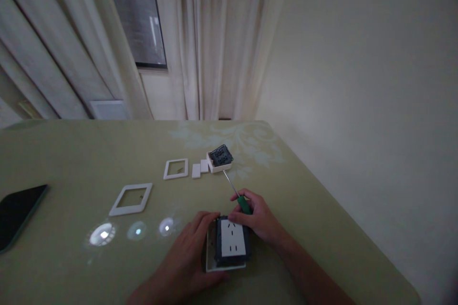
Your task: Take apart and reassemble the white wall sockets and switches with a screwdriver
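Note:
Near the table's front, a wall socket (233, 238) with a white face and dark frame rests tilted on a white back box (211, 262). My left hand (195, 248) is wrapped round the box's left side, its thumb low at the near edge. In my right hand (255, 212) is a screwdriver with a green handle (244, 205), its shaft pointing away to the upper left. My right thumb touches the far edge of the socket. Beyond the screwdriver's tip, a dark switch module (221, 155) leans on another white box (220, 168).
Two white cover frames lie to the left, a nearer frame (130, 210) and a farther frame (175, 177), with small screws inside. Two white plates (196, 170) sit beside the far box. A dark tablet-like slab (17, 212) is at far left. A wall (375, 105) borders the table's right.

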The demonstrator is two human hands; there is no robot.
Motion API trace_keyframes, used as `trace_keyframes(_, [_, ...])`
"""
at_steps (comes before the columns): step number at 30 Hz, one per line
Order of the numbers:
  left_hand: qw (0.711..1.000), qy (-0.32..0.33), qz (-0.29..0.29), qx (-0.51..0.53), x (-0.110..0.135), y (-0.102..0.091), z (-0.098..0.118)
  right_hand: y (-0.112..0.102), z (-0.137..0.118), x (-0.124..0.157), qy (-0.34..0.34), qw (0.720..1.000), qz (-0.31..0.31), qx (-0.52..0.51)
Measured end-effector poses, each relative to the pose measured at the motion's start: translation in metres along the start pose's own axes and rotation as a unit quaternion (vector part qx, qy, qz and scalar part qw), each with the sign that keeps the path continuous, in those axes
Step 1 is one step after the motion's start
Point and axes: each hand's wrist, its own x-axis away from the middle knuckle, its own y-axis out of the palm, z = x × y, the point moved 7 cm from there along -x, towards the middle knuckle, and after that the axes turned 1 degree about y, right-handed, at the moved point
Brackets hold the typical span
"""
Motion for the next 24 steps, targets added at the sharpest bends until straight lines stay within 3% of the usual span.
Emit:
trace_keyframes(9, [1.0, 0.001, 0.005, 0.006, 0.0, 0.001, -0.001, 0.001, -0.004, 0.003, -0.001, 1.0, -0.013, 0.026])
trace_keyframes(19, [0.999, -0.008, -0.011, 0.053, -0.001, -0.004, 0.009, 0.004, -0.013, 0.01, -0.082, 0.991, 0.019, 0.101])
trace_keyframes(24, [0.999, -0.014, -0.01, 0.045, 0.001, -0.002, 0.002, 0.002, -0.01, 0.007, -0.073, 0.994, 0.03, 0.079])
